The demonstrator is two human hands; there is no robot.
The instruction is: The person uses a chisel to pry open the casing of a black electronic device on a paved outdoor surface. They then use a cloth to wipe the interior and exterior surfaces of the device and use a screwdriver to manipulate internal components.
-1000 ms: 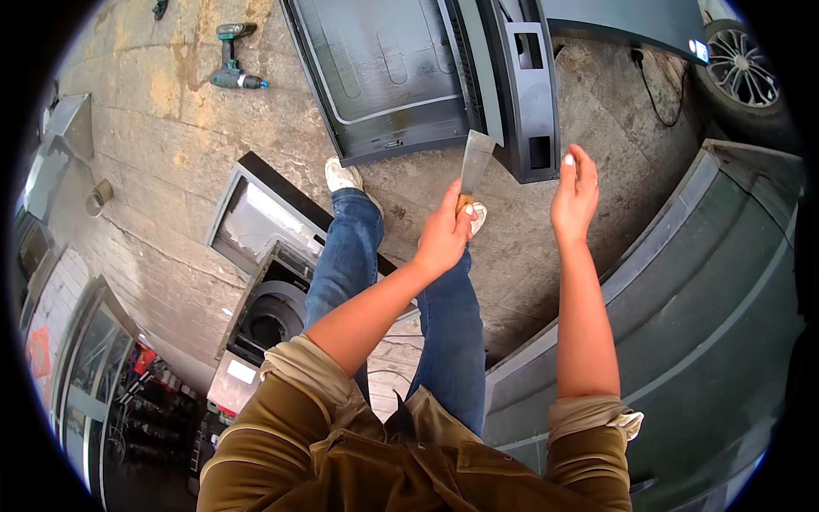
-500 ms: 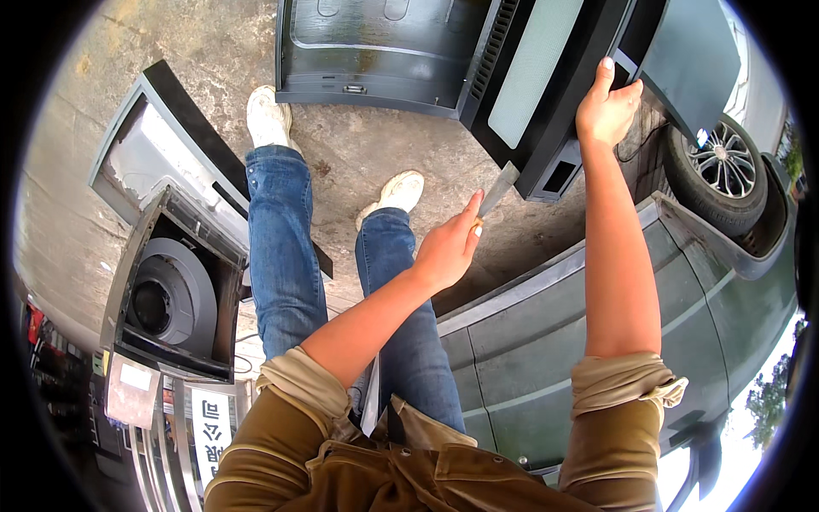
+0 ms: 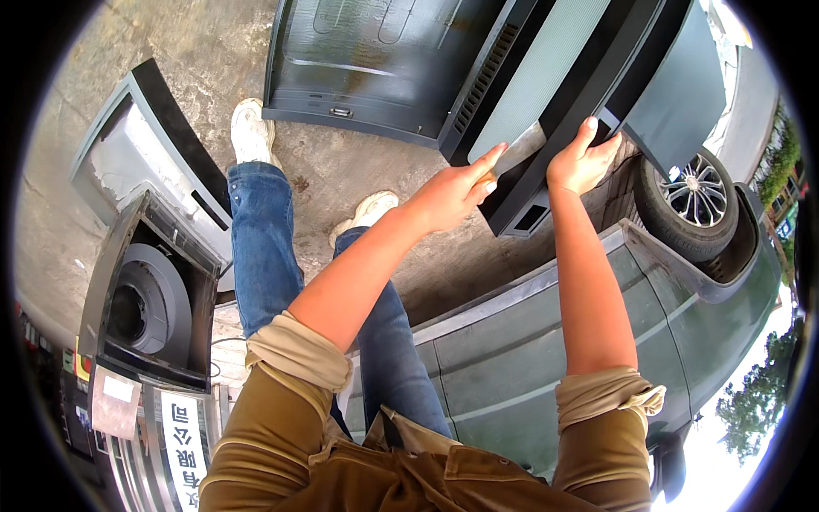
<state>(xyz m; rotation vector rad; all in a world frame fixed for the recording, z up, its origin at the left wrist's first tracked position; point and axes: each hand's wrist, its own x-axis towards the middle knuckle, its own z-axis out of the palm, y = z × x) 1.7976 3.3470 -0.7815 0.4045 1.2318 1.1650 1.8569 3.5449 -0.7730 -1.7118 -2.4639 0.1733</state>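
Left grip (image 3: 448, 198) clamping scraper (image 3: 522, 148), right grip (image 3: 582, 167) clasping black housing (image 3: 589, 90), concrete floor (image 3: 317, 181), green vehicle (image 3: 512, 363)

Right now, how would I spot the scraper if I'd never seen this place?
Find the big dark unit at the top, then the person's left hand near its lower edge. The scraper juts from that hand: a short, silvery blade, unlike the long greenish strip beside it.

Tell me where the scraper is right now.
In the head view, the scraper is right of centre, in the left hand, its blade overlapping the near end of the dark casing.
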